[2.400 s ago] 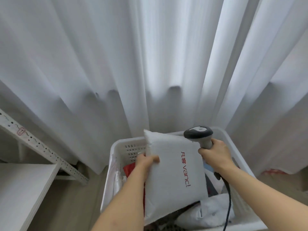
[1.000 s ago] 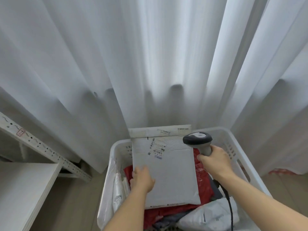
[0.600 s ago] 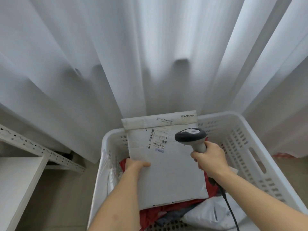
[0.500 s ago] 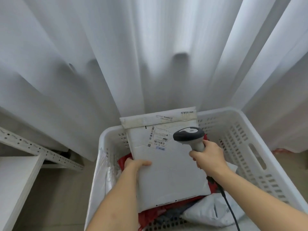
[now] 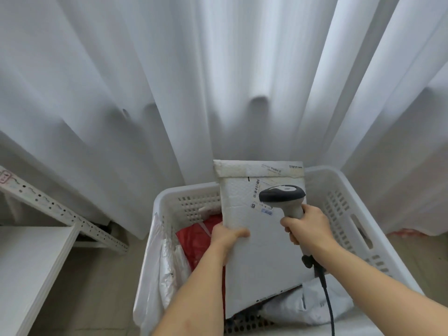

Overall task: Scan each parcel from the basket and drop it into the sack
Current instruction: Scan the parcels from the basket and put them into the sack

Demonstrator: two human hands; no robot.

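Note:
My left hand (image 5: 226, 237) grips the left edge of a white padded parcel (image 5: 261, 253), thumb on its face, and holds it tilted up above the white plastic basket (image 5: 339, 190). The parcel's label with barcodes faces me near its top. A grey and black barcode scanner (image 5: 282, 196) is gripped by its handle in my right hand (image 5: 306, 227), its head right over the label. A black cable hangs from the handle. The sack is not in view.
Inside the basket lie a red parcel (image 5: 196, 236), clear plastic bags (image 5: 169, 265) at the left wall and a grey-white bag (image 5: 303, 309) at the front right. White curtains hang behind. A white shelf board (image 5: 26, 267) with a perforated metal rail stands at the left.
The parcel went from logo side to label side facing me. Since half a second ago the scanner head has come over the label, and the parcel is raised and shifted slightly right.

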